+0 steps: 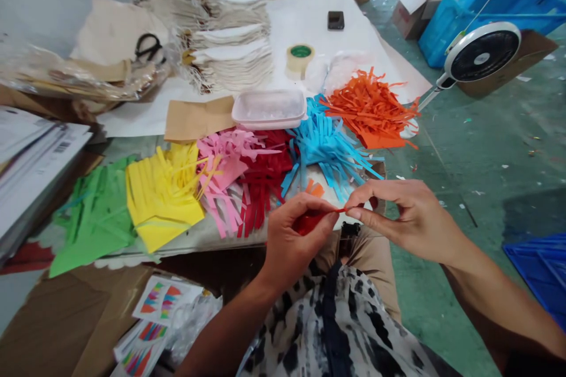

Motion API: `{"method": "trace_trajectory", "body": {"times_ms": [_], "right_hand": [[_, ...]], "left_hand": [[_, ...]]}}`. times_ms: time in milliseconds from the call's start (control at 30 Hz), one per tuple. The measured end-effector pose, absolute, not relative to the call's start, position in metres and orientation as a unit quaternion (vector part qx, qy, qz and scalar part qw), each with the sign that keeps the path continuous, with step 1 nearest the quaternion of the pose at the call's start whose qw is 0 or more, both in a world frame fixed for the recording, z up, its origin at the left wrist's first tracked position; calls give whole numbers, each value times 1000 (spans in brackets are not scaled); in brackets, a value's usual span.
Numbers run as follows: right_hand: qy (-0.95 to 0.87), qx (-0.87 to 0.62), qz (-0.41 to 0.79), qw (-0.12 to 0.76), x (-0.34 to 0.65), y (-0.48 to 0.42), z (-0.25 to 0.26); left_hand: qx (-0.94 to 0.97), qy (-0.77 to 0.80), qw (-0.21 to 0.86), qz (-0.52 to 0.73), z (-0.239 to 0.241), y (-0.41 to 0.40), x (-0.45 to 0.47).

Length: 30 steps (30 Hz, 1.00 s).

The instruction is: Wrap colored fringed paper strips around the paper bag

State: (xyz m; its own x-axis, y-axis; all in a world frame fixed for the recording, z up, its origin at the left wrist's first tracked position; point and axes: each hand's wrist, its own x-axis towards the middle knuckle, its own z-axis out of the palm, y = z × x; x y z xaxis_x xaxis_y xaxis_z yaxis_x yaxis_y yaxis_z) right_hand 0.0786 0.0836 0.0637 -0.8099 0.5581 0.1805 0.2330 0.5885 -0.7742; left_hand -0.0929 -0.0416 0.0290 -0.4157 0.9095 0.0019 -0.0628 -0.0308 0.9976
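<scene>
Above my lap, at the table's front edge, my left hand [292,241] is closed round a piece of red paper [308,223], most of it hidden in the fingers. Thumb and forefinger of my right hand [411,215] pinch a thin end of the same red paper. Just beyond my hands lies blue fringed paper [325,144], with orange fringed paper [369,106] behind it to the right. Leftward along the edge lie dark red fringed paper [265,174], pink fringed paper [227,168], yellow fringed paper [165,191] and green fringed paper [99,212].
A shallow plastic tray [269,109] sits behind the papers, near a tape roll [300,59]. Stacks of cloth bags [234,62] and black scissors [149,47] stand farther back. On the right are a fan [481,53] and a blue bin [499,6]. Printed cards [154,318] lie below left.
</scene>
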Motion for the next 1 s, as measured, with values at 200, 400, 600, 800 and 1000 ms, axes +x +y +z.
{"method": "trace_trajectory", "body": {"times_ms": [200,400,600,800,1000], "right_hand": [[-837,-241,453,190,81,83,64],[-796,-228,533,174,79,83,55],[-697,-226,664,151,68,85,38],[-725,-248,622,162,70,84,32],[-724,-314,570,230,97,74,36]], "left_hand": [[357,579,390,620,29,-43,-93],[304,596,367,646,30,-48,-110],[301,598,375,641,29,-52,-119],[300,588,395,639,27,-52,-117],[288,573,425,640,24,-45,-111]]}}
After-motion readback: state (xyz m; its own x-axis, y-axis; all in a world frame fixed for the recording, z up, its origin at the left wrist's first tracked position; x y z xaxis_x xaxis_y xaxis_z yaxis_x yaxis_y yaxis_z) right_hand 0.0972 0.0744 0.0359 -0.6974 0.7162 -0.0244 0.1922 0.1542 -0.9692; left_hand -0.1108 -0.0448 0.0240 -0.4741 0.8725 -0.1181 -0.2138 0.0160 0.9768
